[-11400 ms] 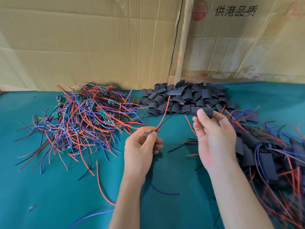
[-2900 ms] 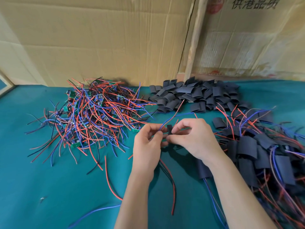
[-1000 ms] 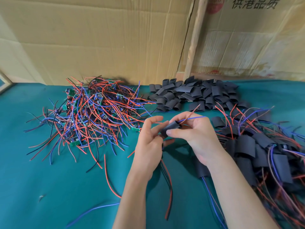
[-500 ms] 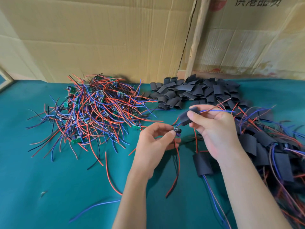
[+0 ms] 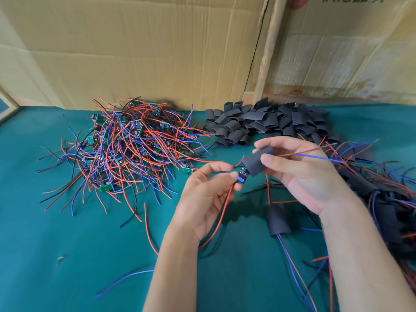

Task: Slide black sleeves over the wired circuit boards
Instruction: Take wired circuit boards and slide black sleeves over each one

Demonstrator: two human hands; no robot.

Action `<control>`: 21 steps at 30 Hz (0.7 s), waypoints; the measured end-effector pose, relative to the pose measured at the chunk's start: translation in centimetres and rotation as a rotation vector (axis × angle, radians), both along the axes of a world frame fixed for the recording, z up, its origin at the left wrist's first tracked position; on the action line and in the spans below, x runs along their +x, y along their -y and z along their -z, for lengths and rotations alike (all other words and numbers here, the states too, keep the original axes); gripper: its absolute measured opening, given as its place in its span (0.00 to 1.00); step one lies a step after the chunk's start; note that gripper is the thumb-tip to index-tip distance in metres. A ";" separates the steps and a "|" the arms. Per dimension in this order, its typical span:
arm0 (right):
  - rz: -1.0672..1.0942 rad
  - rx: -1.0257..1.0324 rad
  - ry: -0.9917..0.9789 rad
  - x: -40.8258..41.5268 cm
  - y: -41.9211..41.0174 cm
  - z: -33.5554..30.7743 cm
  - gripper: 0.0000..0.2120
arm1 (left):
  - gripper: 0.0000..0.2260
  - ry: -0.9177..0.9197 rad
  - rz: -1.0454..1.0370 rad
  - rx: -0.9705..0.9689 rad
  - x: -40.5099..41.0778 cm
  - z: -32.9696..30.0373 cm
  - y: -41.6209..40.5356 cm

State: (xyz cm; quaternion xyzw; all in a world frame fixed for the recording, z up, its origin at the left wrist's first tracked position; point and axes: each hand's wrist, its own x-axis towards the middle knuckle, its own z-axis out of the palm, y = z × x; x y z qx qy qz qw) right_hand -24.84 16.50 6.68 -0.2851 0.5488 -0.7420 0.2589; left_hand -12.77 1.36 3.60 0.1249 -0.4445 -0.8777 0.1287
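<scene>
Black sleeve [image 5: 256, 163], one piece, tilted, held above the bench [image 5: 67, 255] between thumb and fingers of the right hand [image 5: 301, 174]. Red and blue wires [image 5: 319, 155] leave its upper end and run away to the right. Its lower end sits partly over a small circuit board [image 5: 242, 176], which still shows below the sleeve's mouth.

Left hand [image 5: 207, 194], just left of the sleeve: thumb and forefinger pinch the exposed end of the board, with red and black wires [image 5: 222, 208] trailing down past the palm toward the near edge of the bench.

Finished sleeved board [image 5: 277, 219], lying flat on the green cloth below the held sleeve, blue and red leads pointing toward the near edge.

Pile of loose sleeves [image 5: 265, 122], behind the held sleeve, against the cardboard wall [image 5: 146, 52].

Heap of unsleeved wired boards [image 5: 130, 149], left of the held sleeve, its nearest wire tips close to the left hand.

Pile of sleeved boards [image 5: 378, 199], right of the held sleeve, running to the frame's right edge.

Open cloth: in front of and left of the left forearm, crossed by a few stray wires [image 5: 126, 282].
</scene>
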 end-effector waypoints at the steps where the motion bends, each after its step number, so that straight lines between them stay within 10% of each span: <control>1: -0.003 0.013 -0.020 0.0 -0.1 -0.2 0.16 | 0.11 0.004 0.014 0.009 0.0 0.0 0.0; 21: -0.001 0.137 -0.102 0.2 0.0 -0.9 0.16 | 0.10 0.059 0.039 0.077 0.0 -0.1 0.0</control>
